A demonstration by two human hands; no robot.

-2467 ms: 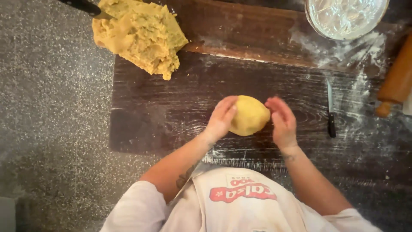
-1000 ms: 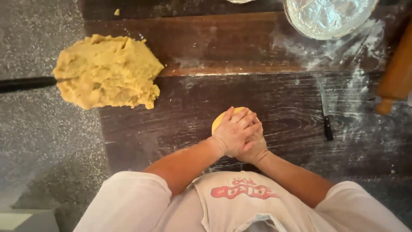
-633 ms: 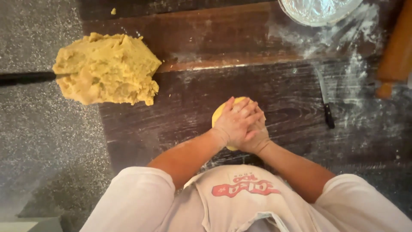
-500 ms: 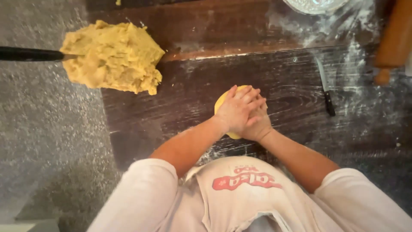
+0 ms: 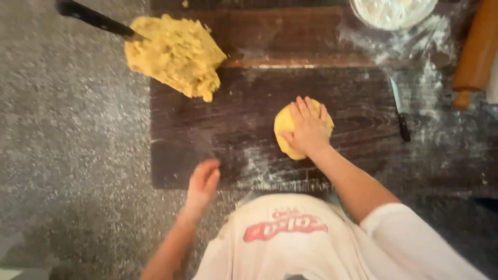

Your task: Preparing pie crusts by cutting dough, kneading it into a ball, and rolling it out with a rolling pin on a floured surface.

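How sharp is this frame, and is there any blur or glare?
Head view: soft overall; left hand smeared by motion blur at the board's near edge; right hand flat on the dough ball reads clearer; flour dusting bright, no hard glare; corners dim.

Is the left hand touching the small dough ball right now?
Apart. The head view shows the left hand off near the board's edge, bare board between it and the small dough ball.

A dark wooden board (image 5: 218, 140) is lying on a grey speckled stone countertop (image 5: 67, 155), which is extending past the board's left edge. White flour dusting is covering the board's far right corner and near edge. Even, soft light is falling across both surfaces.
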